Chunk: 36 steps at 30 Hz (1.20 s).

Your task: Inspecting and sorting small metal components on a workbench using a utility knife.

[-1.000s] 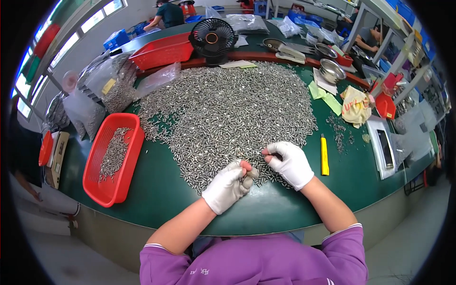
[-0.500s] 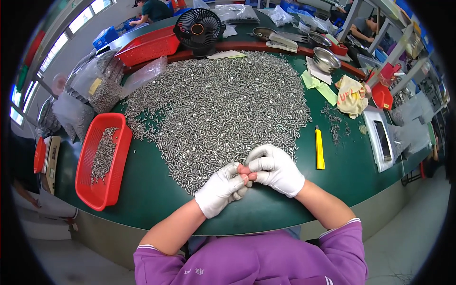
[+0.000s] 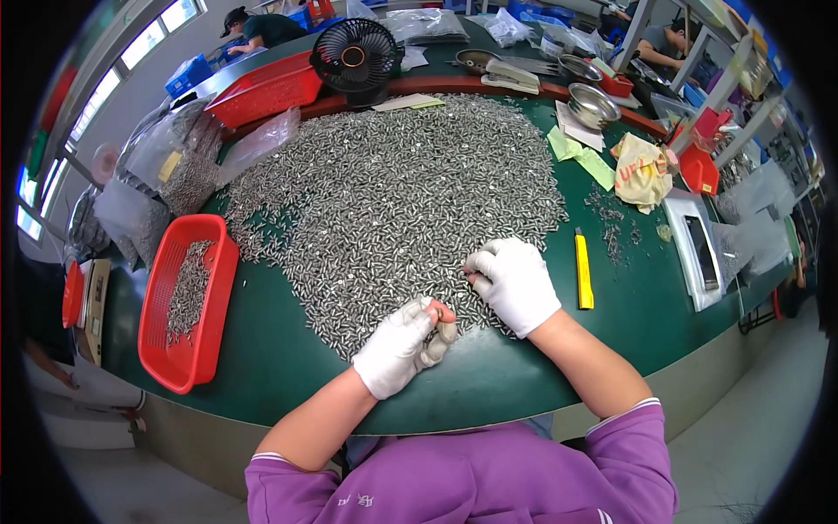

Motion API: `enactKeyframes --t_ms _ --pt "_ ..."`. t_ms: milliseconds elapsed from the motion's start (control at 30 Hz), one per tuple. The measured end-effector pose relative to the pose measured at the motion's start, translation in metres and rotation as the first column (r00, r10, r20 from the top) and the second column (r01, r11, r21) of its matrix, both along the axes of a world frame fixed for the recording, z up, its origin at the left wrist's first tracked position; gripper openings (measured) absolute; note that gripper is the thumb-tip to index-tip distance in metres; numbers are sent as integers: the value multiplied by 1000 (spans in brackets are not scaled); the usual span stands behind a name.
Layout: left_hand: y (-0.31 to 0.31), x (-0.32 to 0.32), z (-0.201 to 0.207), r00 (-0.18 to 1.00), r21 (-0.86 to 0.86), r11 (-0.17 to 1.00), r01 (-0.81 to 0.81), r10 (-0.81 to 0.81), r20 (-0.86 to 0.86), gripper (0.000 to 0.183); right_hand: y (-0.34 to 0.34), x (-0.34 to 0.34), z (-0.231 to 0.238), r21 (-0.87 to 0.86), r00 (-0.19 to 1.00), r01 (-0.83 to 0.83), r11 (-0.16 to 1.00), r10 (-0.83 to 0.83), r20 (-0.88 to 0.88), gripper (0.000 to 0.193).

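A broad heap of small silvery metal pins spreads over the green table. Both my hands wear white gloves with some bare fingertips. At the near edge of the heap, my left hand has thumb and fingers pinched together; whatever lies between them is too small to make out. To its right and a little farther off, my right hand reaches down onto the pins with curled fingers. Its fingertips touch the heap, and I cannot see whether a pin is in them.
A red plastic basket with some pins stands at the left. A yellow cutter knife lies right of the heap. Behind it are a black fan and metal bowls. A phone lies far right. Other people work at the back.
My hands were together, fingertips meeting. My right hand has moved away, up and to the right onto the pins, while my left hand stays almost in place.
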<state>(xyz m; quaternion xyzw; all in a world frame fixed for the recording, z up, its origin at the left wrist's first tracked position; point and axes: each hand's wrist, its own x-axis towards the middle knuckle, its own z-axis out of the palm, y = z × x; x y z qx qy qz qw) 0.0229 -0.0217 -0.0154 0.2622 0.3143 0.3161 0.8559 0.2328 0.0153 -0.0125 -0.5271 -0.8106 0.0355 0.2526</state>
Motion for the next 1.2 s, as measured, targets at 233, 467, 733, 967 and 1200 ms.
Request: enactKeyframes --t_ms 233,467,733,967,1200 --pt "0 0 -1 1000 -7 1000 -5 4 -26 20 2 -1 -1 80 999 19 997 -17 -30 7" --pt "2 -3 -4 990 27 999 36 -39 134 22 -15 -13 27 186 916 -277 943 317 -246 17" --pt "0 1 3 998 -7 1000 21 -20 64 15 -15 -12 20 97 840 -430 897 438 -321 15" --pt "2 -3 -4 992 3 999 49 -49 117 17 -4 0 4 60 993 -55 997 61 -103 18" --pt "1 1 0 1000 -39 999 -19 20 18 23 1 -1 -4 28 999 -38 999 37 19 10"
